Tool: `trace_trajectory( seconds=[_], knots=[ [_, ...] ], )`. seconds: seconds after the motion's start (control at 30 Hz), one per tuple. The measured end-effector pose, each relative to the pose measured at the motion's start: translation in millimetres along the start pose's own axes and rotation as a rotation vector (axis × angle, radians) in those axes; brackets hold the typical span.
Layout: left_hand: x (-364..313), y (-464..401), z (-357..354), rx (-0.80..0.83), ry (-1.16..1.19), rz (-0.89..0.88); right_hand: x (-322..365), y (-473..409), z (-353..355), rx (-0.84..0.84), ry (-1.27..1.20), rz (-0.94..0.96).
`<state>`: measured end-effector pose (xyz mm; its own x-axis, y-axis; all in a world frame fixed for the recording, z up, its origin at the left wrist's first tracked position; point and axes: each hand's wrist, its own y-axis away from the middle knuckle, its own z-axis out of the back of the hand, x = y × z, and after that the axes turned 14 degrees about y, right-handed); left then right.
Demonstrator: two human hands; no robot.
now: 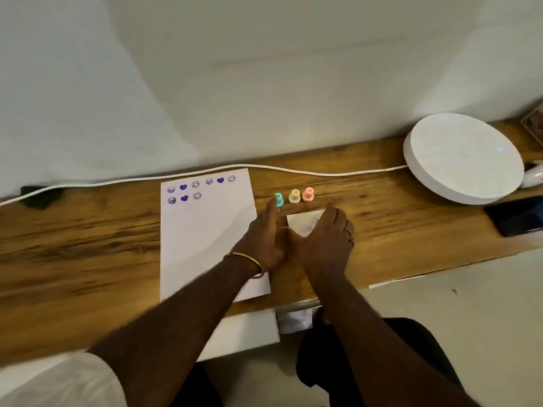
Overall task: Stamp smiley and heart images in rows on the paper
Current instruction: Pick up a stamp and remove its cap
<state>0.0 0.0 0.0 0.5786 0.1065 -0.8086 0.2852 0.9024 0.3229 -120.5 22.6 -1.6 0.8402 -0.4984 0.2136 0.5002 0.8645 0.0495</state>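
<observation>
Paper (pixel 202 239): white sheet at frame centre-left on the wooden desk (pixel 88 230); a full top row of six purple prints and a second row of three — smiley, heart, smiley — so the second row looks half done.
Stamps: teal stamp (pixel 279 200), cream stamp (pixel 294 196) and pink stamp (pixel 308 194) stand upright in a line just right of the paper's upper part, probably kept there for easy reach.
Left hand (pixel 264 239): fingers straight and together, tips touching or just in front of the teal stamp; it grips nothing yet.
Right hand (pixel 323 242): fingers extended and relaxed, lying over the small pad (pixel 302 220) below the stamps, perhaps steadying it.
Surroundings: white cable (pixel 176 175) along the desk's far edge, round white device (pixel 462 157) at upper right, dark phone (pixel 517 215) at the right edge.
Obstruction: the left forearm crosses the paper's lower right corner — the unstamped area stays open.
</observation>
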Motion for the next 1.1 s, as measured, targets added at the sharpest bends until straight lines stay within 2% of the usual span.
trace_trajectory(
  seconds=[0.1, 0.27, 0.67, 0.9, 1.1],
  knots=[
    [1, -9, -12, 0.033, -0.015, -0.027, -1, -6, -7, 0.016, -0.003, -0.02],
    [7, -18, -25, -0.054, -0.011, -0.047, -5, -14, -18, 0.086, 0.003, -0.036],
    [16, -24, -33, -0.109, -0.03, -0.072, -2, -16, -20, 0.064, -0.014, 0.008],
    [7, -6, -19, -0.054, 0.015, -0.065, -9, -11, 0, 0.006, -0.033, -0.021],
    [3, 28, 5, -0.154, 0.072, -0.101, -28, 28, 12, 0.04, -0.045, -0.054]
  ],
)
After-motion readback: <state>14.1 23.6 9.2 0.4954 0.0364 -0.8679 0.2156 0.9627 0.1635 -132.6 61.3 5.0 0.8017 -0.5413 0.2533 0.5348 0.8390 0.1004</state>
